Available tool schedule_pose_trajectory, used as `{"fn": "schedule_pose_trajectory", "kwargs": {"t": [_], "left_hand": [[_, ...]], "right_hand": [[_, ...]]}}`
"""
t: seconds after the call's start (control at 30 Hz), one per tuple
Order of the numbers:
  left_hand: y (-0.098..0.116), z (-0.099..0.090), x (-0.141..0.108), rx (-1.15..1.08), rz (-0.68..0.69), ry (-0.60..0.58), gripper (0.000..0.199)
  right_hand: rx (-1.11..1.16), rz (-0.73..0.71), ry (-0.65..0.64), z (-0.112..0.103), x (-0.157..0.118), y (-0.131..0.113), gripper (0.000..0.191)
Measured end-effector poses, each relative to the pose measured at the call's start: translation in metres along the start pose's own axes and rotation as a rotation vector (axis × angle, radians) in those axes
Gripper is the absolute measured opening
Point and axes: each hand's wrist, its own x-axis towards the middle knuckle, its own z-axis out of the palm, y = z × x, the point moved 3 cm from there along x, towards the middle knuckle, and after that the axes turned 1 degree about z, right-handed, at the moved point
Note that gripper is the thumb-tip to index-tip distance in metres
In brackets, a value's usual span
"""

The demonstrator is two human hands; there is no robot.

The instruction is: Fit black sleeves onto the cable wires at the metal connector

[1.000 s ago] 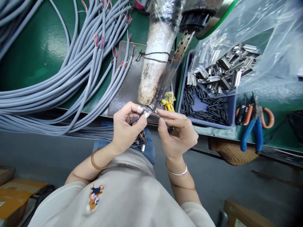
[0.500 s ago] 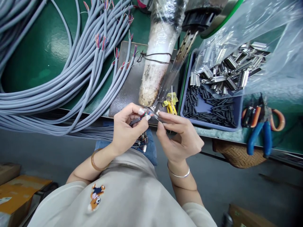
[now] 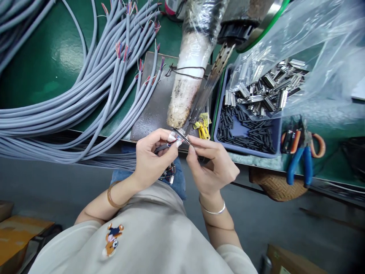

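Observation:
My left hand (image 3: 155, 154) pinches the stripped end of a grey cable (image 3: 162, 147), its thin coloured wires fanned between thumb and forefinger. Closed at its fingertips, my right hand (image 3: 212, 160) grips the end of a small metal multi-pin connector (image 3: 182, 133), which lies against the wires. Just beyond the fingertips is the metal tip of a soldering iron (image 3: 196, 106), with a wrapped white tube (image 3: 184, 91) beside it. Whether each wire touches a pin is too small to tell. Several wired connectors (image 3: 171, 175) rest on my lap.
Grey cables (image 3: 94, 99) with stripped ends cover the left of the green table. On the right stand a blue tray (image 3: 248, 150) of black sleeves and a plastic bag (image 3: 285, 87) of connectors. Pliers (image 3: 302, 152) lie at the table edge; a yellow tool (image 3: 203, 129) lies near the iron.
My right hand has come slightly left, and the connector now sits closer along the wires in my left hand. The view has shifted a little to the right.

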Motion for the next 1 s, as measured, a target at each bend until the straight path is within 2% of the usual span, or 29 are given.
{"fn": "schedule_pose_trajectory", "kwargs": {"t": [0.33, 0.63, 0.83, 1.0], "left_hand": [[0.0, -0.001, 0.007, 0.021, 0.038, -0.039, 0.012], [0.007, 0.0, 0.011, 0.034, 0.039, -0.02, 0.018], [0.002, -0.002, 0.007, 0.047, -0.049, -0.055, 0.016], [0.0, -0.001, 0.005, -0.016, -0.108, -0.093, 0.017]], "right_hand": [[0.068, 0.033, -0.025, 0.003, 0.006, 0.006, 0.018], [0.002, 0.002, -0.032, 0.0, 0.012, 0.001, 0.022], [-0.039, -0.051, -0.079, -0.001, 0.005, 0.001, 0.021], [-0.065, -0.051, -0.057, -0.004, 0.001, 0.0, 0.022]]}}
